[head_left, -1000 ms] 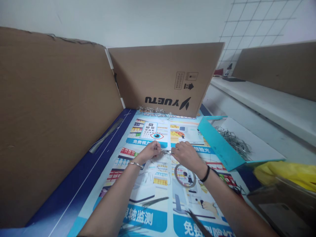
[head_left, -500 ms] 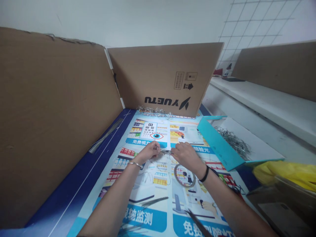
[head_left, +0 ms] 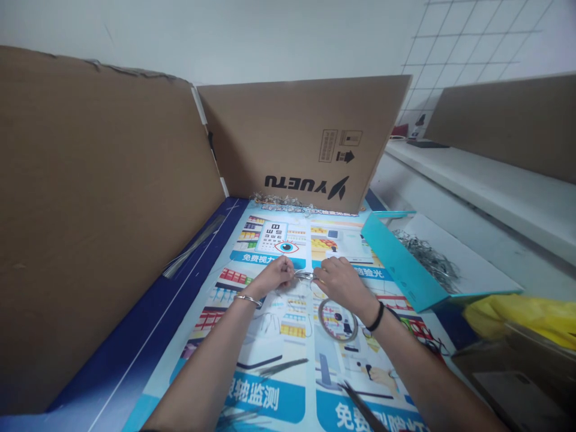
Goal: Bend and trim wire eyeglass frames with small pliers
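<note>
My left hand (head_left: 275, 276) and my right hand (head_left: 338, 279) meet over a printed poster (head_left: 288, 372) that covers the table. Both are closed in a pinch on a small thin metal wire piece (head_left: 305, 276) held between them. A silver bangle sits on my left wrist and a black band on my right. A metal ring (head_left: 337, 320) lies flat on the poster just under my right wrist. A pair of tweezers (head_left: 281, 367) lies on the poster nearer to me.
Cardboard walls stand at the left (head_left: 99, 216) and the back (head_left: 297, 144). A teal box lid (head_left: 405, 267) at the right holds several metal wire parts (head_left: 425, 255). A yellow bag (head_left: 526, 312) lies at the far right. More wire bits (head_left: 279, 201) lie along the back wall.
</note>
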Tool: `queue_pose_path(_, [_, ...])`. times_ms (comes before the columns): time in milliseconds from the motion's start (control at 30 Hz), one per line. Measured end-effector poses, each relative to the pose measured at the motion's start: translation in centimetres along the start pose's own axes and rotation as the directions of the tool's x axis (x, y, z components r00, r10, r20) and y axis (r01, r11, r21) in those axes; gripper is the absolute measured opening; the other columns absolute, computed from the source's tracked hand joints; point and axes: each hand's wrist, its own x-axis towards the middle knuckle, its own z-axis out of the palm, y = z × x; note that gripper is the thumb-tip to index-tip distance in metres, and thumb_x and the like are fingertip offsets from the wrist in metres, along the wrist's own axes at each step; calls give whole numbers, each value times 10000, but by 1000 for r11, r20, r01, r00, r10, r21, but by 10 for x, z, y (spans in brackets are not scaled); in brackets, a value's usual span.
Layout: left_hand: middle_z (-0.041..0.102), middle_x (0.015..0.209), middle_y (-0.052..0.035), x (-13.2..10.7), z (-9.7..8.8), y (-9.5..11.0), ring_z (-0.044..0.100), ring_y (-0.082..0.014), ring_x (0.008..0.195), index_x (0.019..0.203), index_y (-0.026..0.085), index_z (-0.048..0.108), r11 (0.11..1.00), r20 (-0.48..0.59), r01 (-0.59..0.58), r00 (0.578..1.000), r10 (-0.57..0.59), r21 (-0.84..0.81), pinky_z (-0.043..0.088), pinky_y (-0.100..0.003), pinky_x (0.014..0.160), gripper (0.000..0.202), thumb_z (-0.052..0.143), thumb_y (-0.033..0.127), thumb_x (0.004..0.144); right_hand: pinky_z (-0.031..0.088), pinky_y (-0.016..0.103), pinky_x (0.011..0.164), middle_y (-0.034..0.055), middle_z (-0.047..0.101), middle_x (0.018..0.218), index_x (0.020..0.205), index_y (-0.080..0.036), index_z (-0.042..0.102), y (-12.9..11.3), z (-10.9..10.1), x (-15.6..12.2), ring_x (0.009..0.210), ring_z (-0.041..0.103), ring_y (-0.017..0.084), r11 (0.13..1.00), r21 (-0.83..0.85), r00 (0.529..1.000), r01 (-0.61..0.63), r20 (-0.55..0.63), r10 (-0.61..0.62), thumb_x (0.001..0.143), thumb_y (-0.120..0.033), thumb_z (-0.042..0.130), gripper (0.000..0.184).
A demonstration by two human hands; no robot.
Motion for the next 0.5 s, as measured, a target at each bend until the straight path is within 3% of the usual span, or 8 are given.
queue_pose_path(500, [543, 670, 48, 1, 0, -2, 489, -63, 479, 835, 192, 442, 1000, -4, -11, 1000, 11, -21, 336, -181, 466, 215, 603, 211, 695, 233, 329, 708, 62, 558, 780, 857, -196, 626, -3, 1, 0, 781, 447, 202, 1000, 3, 1000, 1, -6, -1, 875, -277, 508, 144])
